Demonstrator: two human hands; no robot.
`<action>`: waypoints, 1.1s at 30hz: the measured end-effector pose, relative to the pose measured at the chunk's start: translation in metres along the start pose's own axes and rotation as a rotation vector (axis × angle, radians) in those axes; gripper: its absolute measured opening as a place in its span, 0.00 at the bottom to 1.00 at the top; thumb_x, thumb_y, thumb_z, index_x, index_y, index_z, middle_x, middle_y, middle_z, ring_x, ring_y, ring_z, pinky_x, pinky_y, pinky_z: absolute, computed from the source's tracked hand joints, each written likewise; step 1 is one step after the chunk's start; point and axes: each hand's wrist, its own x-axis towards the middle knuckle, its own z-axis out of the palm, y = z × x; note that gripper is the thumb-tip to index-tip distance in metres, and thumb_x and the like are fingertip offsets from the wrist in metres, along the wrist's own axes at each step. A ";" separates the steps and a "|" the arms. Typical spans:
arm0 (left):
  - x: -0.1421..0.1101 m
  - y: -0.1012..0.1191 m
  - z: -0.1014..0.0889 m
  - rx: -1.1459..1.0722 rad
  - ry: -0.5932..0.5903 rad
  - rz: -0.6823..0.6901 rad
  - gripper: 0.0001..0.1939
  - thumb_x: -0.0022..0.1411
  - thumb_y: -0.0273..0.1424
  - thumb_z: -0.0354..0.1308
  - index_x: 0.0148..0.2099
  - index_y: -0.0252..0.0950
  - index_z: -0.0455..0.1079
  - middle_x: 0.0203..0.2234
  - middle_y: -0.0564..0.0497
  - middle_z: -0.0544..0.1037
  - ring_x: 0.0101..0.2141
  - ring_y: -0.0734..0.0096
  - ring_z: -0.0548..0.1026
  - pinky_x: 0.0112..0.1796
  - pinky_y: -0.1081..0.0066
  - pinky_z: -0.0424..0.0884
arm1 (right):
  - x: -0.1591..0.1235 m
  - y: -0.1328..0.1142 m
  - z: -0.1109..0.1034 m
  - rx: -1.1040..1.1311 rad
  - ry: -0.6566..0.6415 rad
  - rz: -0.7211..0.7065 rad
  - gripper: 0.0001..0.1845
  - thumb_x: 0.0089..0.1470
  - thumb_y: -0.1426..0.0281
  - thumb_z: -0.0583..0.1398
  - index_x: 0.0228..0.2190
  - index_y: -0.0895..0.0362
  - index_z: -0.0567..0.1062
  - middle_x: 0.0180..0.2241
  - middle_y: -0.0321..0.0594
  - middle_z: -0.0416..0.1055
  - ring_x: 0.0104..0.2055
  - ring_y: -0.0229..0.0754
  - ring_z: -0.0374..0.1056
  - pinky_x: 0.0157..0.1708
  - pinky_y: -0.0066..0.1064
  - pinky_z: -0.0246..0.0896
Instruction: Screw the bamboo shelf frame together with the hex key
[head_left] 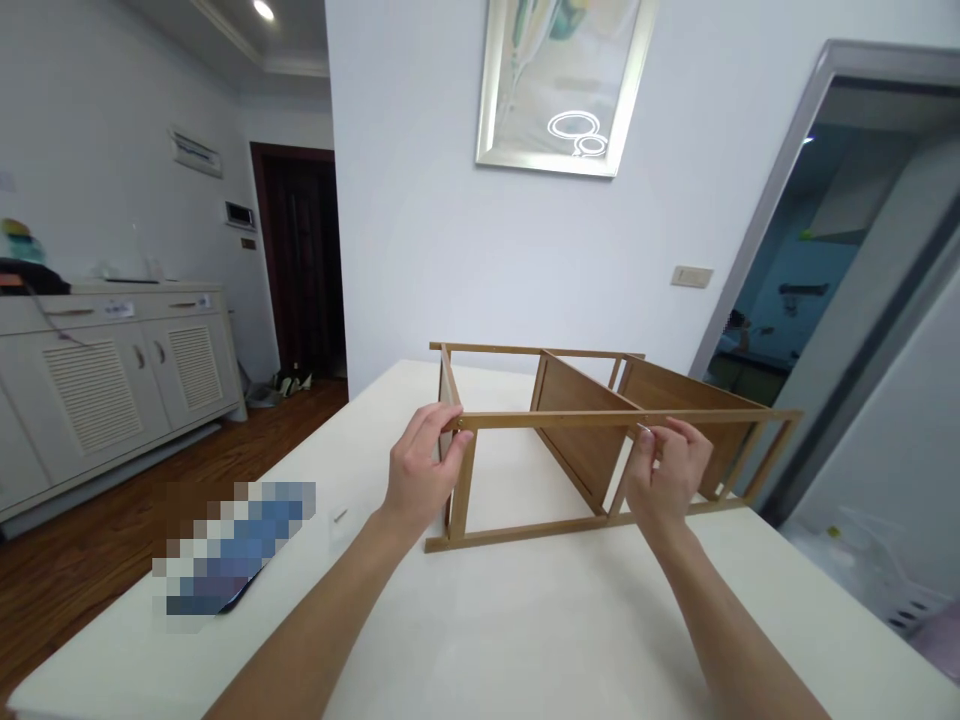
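A wooden shelf unit [555, 420] with slatted frame bars and brown shelf boards lies on its side on the white table [570, 630]. My left hand [424, 460] grips its near left corner, thumb and fingers around the bar beside a small brass-coloured fastener [460, 423]. Toward the middle of the upper bar, my right hand [667, 465] is closed in a pinch. A small shiny metal piece [644, 428] pokes out from its fingertips, close against the bar. Its kind is too small to tell.
A small screw-like metal piece [341, 515] lies on the table, left of my left forearm. Near the left table edge is a phone-like flat object [240, 560], blurred by pixels. White cabinets [127, 370] stand at left; a doorway [787, 230] opens at right.
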 end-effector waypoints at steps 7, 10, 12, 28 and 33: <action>-0.003 0.008 -0.003 -0.049 0.015 0.048 0.13 0.61 0.24 0.57 0.48 0.39 0.72 0.39 0.49 0.76 0.40 0.69 0.75 0.42 0.66 0.77 | -0.011 -0.073 -0.009 0.311 -0.079 -0.301 0.12 0.56 0.79 0.57 0.42 0.56 0.72 0.33 0.41 0.67 0.34 0.39 0.65 0.32 0.31 0.65; -0.007 0.009 -0.002 -0.090 0.020 0.008 0.12 0.62 0.25 0.56 0.48 0.40 0.72 0.40 0.49 0.76 0.42 0.68 0.75 0.43 0.66 0.77 | -0.013 -0.107 -0.009 0.486 -0.152 -0.358 0.20 0.55 0.82 0.57 0.48 0.55 0.71 0.34 0.41 0.69 0.34 0.38 0.67 0.30 0.30 0.66; -0.012 0.007 0.000 -0.136 0.024 -0.093 0.15 0.62 0.27 0.57 0.51 0.40 0.69 0.43 0.48 0.75 0.44 0.67 0.75 0.45 0.64 0.77 | -0.009 -0.127 -0.007 0.567 -0.152 -0.356 0.22 0.55 0.83 0.57 0.49 0.55 0.71 0.33 0.41 0.70 0.33 0.38 0.67 0.30 0.30 0.67; -0.031 0.004 0.002 -0.270 -0.093 -0.388 0.10 0.62 0.37 0.56 0.42 0.36 0.69 0.32 0.49 0.75 0.34 0.68 0.74 0.37 0.68 0.72 | -0.011 -0.164 0.021 0.698 -0.128 -0.448 0.18 0.54 0.82 0.58 0.46 0.56 0.73 0.39 0.46 0.75 0.39 0.41 0.73 0.34 0.33 0.73; -0.026 0.007 -0.004 -0.511 -0.185 -0.585 0.14 0.63 0.40 0.55 0.41 0.35 0.72 0.35 0.47 0.80 0.36 0.66 0.77 0.38 0.69 0.73 | -0.007 -0.160 0.018 0.623 -0.135 -0.616 0.21 0.53 0.82 0.59 0.48 0.58 0.71 0.38 0.48 0.75 0.41 0.44 0.73 0.35 0.35 0.74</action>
